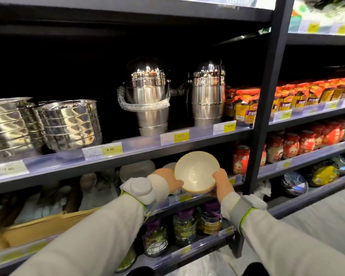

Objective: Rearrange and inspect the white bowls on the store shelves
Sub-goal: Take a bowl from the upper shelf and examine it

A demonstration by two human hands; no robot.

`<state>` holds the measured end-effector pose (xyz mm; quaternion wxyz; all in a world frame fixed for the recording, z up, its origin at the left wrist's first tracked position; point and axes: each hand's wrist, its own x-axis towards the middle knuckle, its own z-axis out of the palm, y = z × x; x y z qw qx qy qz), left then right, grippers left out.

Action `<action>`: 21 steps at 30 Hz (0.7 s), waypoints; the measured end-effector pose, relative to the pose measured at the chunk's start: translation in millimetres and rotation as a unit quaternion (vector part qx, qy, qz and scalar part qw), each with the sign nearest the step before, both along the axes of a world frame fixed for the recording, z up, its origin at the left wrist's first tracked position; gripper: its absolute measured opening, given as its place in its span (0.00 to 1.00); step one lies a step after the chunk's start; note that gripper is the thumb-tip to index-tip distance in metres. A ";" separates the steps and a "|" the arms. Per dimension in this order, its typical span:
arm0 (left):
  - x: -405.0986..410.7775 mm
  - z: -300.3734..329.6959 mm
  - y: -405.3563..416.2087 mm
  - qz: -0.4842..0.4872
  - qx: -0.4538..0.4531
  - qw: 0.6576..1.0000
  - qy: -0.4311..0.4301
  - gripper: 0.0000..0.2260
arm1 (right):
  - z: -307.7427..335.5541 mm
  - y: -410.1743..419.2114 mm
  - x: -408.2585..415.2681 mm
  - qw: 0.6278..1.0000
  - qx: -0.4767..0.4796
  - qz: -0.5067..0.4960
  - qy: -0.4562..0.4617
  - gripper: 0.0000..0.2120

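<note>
A white bowl [196,171] with a thin golden rim is tilted up so its inside faces me, in front of the second shelf from the bottom. My left hand [168,181] grips its left edge and my right hand [222,183] grips its right edge, thumb inside the rim. Behind my left hand, more white bowls [136,169] stand stacked upside down on the same shelf, partly hidden by the shelf above.
Above, stacked steel bowls [68,124] and two steel kettles [149,96] fill the shelf. A cardboard box [46,226] of pale ware sits to the left. Glass jars [208,218] stand below, and a black upright post [263,108] separates red-lidded food jars [291,145] on the right.
</note>
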<state>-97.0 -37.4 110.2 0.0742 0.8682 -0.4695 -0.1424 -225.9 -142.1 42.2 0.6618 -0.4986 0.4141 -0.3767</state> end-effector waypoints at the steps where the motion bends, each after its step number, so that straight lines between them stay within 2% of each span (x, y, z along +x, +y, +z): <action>1: 2.0 -3.9 -1.3 0.010 -0.001 1.000 0.024 0.18 | -2.4 -2.2 2.5 1.000 0.023 -0.004 -0.001 0.11; 5: 4.3 -14.1 -3.4 0.056 -0.023 0.987 0.147 0.19 | -4.9 -4.6 12.1 0.998 0.055 -0.007 0.000 0.10; 7: 5.6 -19.0 -5.9 0.093 -0.033 0.966 0.240 0.19 | -5.7 -6.6 22.3 0.999 0.045 -0.009 0.024 0.13; 9: 5.0 -20.9 -7.6 0.122 -0.043 0.947 0.293 0.22 | -3.2 -6.5 29.5 0.999 0.036 -0.016 0.037 0.15; 13: 6.8 -26.0 -13.4 0.157 -0.079 0.921 0.346 0.22 | 6.2 -4.5 44.4 0.999 0.033 -0.035 0.023 0.13; 17: 16.9 -33.7 -20.9 0.186 -0.119 0.900 0.375 0.22 | 12.4 -2.3 53.8 0.998 0.000 -0.029 0.053 0.08; 21: 31.4 -44.2 -28.9 0.212 -0.147 0.890 0.377 0.20 | 9.5 -7.3 61.2 0.991 -0.060 -0.003 0.116 0.09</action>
